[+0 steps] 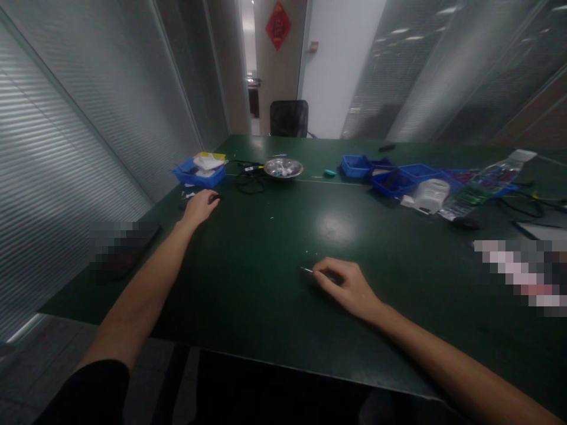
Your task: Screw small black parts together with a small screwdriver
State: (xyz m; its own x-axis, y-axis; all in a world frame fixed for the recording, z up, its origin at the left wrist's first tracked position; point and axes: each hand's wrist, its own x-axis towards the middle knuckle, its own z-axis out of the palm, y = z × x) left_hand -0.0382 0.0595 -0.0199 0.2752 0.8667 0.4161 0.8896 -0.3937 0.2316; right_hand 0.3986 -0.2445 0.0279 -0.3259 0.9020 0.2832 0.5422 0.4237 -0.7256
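My left hand (pixel 200 208) reaches out to the table's left side, beside a blue bin (pixel 212 179). Its fingers are curled around a small dark object (pixel 214 198), mostly covered and too blurred to name. Close to the table's middle front, my right hand (pixel 349 286) rests low over the green surface in a pinch. From its fingertips a thin metal-tipped tool (pixel 306 270) points left; the rest of it is hidden by the hand. White scraps (pixel 189 195) lie near my left hand.
A round metal dish (pixel 283 169) holding small pieces stands farther back, with a black cable (pixel 250 184) beside it. At the right are blue trays (pixel 354 167), a white device (pixel 432 195) and a tilted clear bottle (pixel 487 183). A teal object (pixel 329 173) lies between.
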